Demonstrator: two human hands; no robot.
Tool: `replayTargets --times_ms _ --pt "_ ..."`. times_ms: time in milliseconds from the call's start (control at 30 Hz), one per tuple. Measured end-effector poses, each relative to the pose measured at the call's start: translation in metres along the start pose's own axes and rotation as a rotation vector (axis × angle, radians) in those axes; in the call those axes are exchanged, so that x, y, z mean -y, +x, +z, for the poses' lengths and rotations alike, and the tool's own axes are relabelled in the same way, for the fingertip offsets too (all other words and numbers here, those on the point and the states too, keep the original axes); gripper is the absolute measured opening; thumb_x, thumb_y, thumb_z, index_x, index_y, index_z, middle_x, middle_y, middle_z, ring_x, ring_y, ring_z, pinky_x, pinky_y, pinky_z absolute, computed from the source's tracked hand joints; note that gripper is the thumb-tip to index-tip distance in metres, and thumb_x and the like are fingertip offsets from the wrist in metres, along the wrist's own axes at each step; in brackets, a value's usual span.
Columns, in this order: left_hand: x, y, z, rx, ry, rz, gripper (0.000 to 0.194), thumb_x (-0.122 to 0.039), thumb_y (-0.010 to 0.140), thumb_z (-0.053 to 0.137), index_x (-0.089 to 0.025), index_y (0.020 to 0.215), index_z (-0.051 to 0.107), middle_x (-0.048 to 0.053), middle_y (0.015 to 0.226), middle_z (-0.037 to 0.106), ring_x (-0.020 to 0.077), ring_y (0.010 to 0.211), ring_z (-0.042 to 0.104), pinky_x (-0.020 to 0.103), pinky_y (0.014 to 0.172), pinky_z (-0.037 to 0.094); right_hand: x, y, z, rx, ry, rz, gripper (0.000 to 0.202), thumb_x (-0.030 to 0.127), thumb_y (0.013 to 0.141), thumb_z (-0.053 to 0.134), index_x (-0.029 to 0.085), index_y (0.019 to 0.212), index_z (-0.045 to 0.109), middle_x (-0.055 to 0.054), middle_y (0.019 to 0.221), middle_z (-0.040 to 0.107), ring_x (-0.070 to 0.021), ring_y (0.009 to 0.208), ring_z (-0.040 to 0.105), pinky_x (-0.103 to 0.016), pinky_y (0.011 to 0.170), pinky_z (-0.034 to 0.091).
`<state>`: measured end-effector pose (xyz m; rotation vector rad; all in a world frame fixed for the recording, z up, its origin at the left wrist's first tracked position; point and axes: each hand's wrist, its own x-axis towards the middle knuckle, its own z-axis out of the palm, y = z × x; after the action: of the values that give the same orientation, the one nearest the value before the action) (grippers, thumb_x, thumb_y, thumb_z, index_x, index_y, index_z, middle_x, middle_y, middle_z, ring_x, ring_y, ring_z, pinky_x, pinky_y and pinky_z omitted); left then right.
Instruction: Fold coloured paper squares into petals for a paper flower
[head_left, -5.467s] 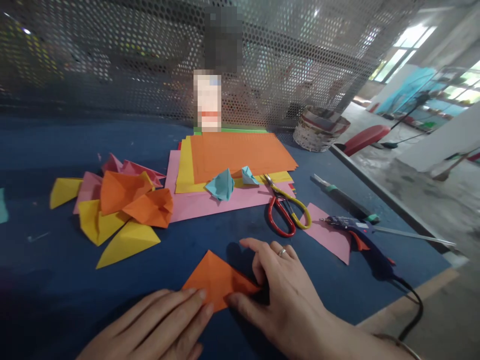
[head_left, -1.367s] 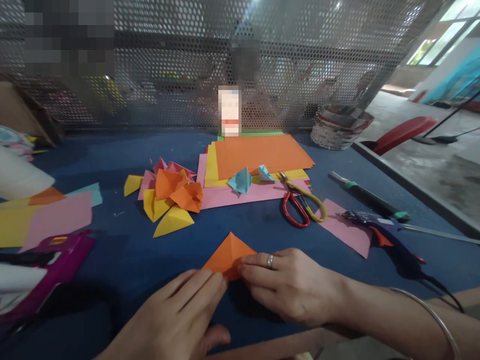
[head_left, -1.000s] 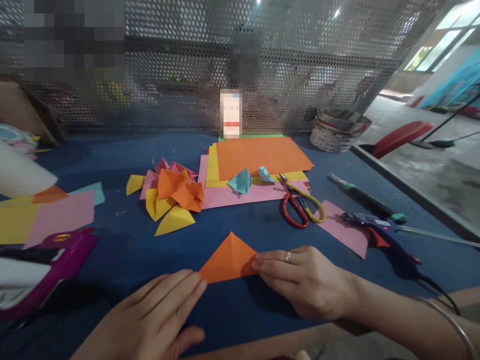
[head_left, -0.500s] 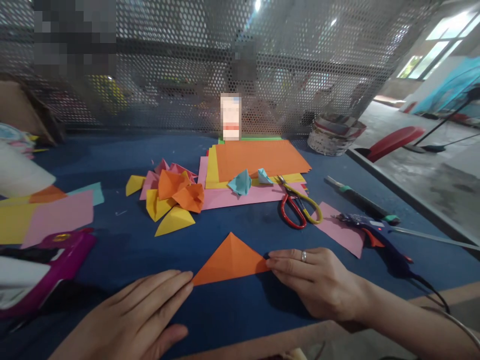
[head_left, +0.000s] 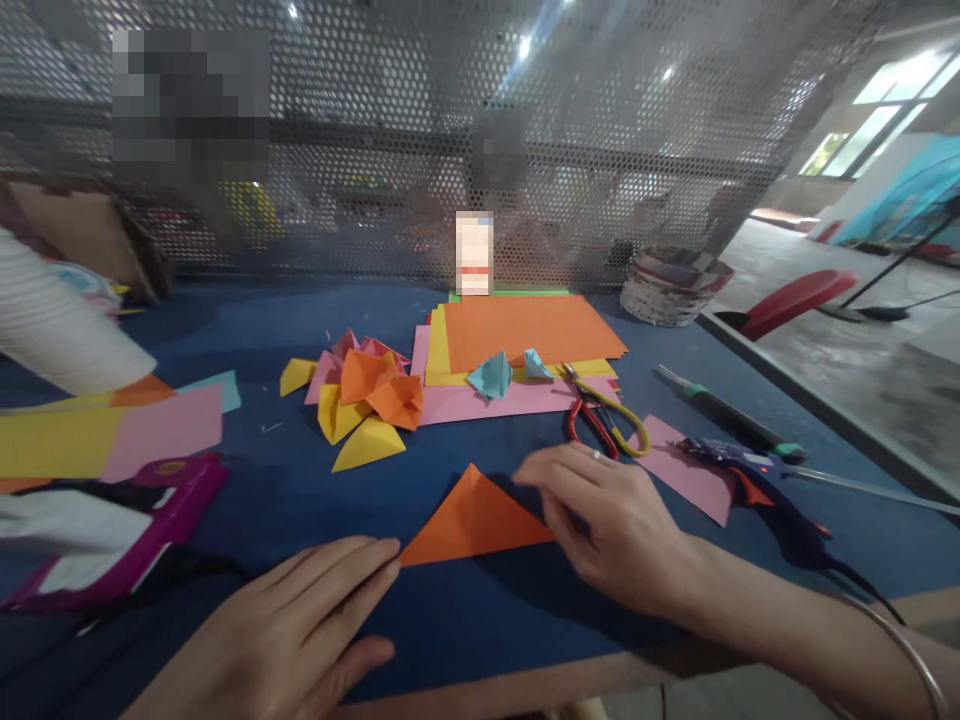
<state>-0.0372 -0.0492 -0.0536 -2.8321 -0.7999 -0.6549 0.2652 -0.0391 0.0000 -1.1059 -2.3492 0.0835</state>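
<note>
An orange paper triangle lies on the blue table with its point facing away from me. My left hand rests flat, fingers stretched out, its fingertips on the triangle's left corner. Over the right corner hovers my right hand, its fingers bent and partly apart, with nothing seen in them. Folded orange pieces, yellow pieces and pink ones sit in a pile beyond the triangle. Two small blue folded pieces lie on the paper stack.
Orange sheets top a paper stack at the back. Scissors, a glue gun and a screwdriver-like tool lie right. A purple device and white cups stand left. A woven basket is behind.
My right hand has lifted off the triangle's right corner and moved up and slightly away. My left hand stays at the left corner. The whole view has shifted a little.
</note>
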Motion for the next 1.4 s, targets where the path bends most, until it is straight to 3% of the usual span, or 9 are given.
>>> replayTargets --times_ms 100,200,367,533,700,933,1100,1267,1400 --pt "0.001 0.0 -0.003 0.013 0.025 0.027 0.03 -0.034 0.097 0.046 -0.016 0.116 0.063 0.005 0.115 0.068 0.0188 0.103 0.063 0.028 0.09 0.053 0.008 0.022 0.008 0.145 0.001 0.238 0.027 0.019 0.089 0.051 0.013 0.114 0.057 -0.011 0.103 0.066 -0.0234 0.095 0.062 -0.038 0.081 0.05" --pt "0.003 0.001 -0.006 0.055 0.081 0.084 0.033 -0.034 0.096 0.048 -0.016 0.12 0.06 0.005 0.117 0.067 0.019 0.103 0.064 0.027 0.089 0.053 0.011 0.036 0.015 0.287 0.093 0.368 0.034 0.03 0.087 0.06 0.014 0.116 0.055 -0.007 0.091 0.066 -0.0209 0.082 0.062 -0.035 0.072 0.049" --pt "0.006 0.004 -0.01 0.068 0.106 0.115 0.033 -0.032 0.095 0.051 -0.014 0.121 0.06 0.006 0.118 0.067 0.0196 0.101 0.065 0.027 0.087 0.055 0.012 0.041 0.021 0.279 0.251 0.365 0.036 0.024 0.079 0.069 0.016 0.112 0.056 0.001 0.077 0.062 -0.0141 0.068 0.058 -0.027 0.064 0.044" --pt "0.005 0.007 -0.011 0.028 0.066 0.095 0.03 -0.031 0.096 0.048 -0.015 0.116 0.063 0.005 0.112 0.07 0.0181 0.097 0.066 0.026 0.086 0.055 0.012 0.036 0.021 0.213 0.296 0.329 0.03 0.022 0.075 0.074 0.016 0.1 0.059 -0.005 0.097 0.06 -0.0168 0.086 0.057 -0.031 0.079 0.046" --pt "0.003 0.011 -0.01 0.026 0.066 0.11 0.03 -0.03 0.098 0.043 -0.014 0.114 0.063 0.006 0.11 0.071 0.018 0.096 0.067 0.027 0.083 0.056 0.012 0.032 0.023 0.194 0.28 0.307 0.02 0.021 0.075 0.075 0.015 0.086 0.059 -0.006 0.097 0.056 -0.0183 0.09 0.053 -0.032 0.081 0.046" --pt "0.011 0.01 -0.015 -0.008 0.083 0.091 0.028 -0.029 0.095 0.049 -0.017 0.116 0.062 0.003 0.111 0.069 0.0179 0.097 0.066 0.027 0.086 0.054 0.014 0.032 0.019 0.131 0.33 0.192 0.014 0.006 0.076 0.069 0.018 0.079 0.061 0.0 0.082 0.061 -0.0141 0.078 0.055 -0.027 0.073 0.042" --pt "0.0 0.02 -0.027 -0.117 0.087 -0.068 0.03 -0.023 0.093 0.051 -0.021 0.122 0.059 0.002 0.124 0.063 0.0189 0.113 0.058 0.033 0.105 0.039 0.011 0.028 0.015 0.101 0.291 -0.117 0.016 0.003 0.087 0.049 0.016 0.086 0.058 -0.004 0.088 0.066 -0.0145 0.084 0.057 -0.029 0.078 0.044" --pt "-0.011 0.05 -0.022 -0.166 -0.06 0.225 0.024 -0.012 0.092 0.048 -0.018 0.105 0.067 -0.003 0.105 0.072 0.0117 0.102 0.06 0.027 0.112 0.026 0.003 0.019 0.022 0.209 0.207 -0.309 0.022 0.0 0.085 0.041 0.015 0.083 0.056 -0.007 0.096 0.066 -0.0171 0.089 0.057 -0.031 0.081 0.046" --pt "-0.005 0.054 -0.008 -0.116 -0.11 0.236 0.021 -0.016 0.089 0.055 -0.014 0.107 0.066 0.001 0.107 0.071 0.0163 0.105 0.06 0.035 0.113 0.025 -0.002 0.015 0.021 0.245 0.184 -0.351 0.024 0.0 0.087 0.039 0.015 0.08 0.056 -0.005 0.094 0.065 -0.0169 0.09 0.057 -0.03 0.081 0.046"
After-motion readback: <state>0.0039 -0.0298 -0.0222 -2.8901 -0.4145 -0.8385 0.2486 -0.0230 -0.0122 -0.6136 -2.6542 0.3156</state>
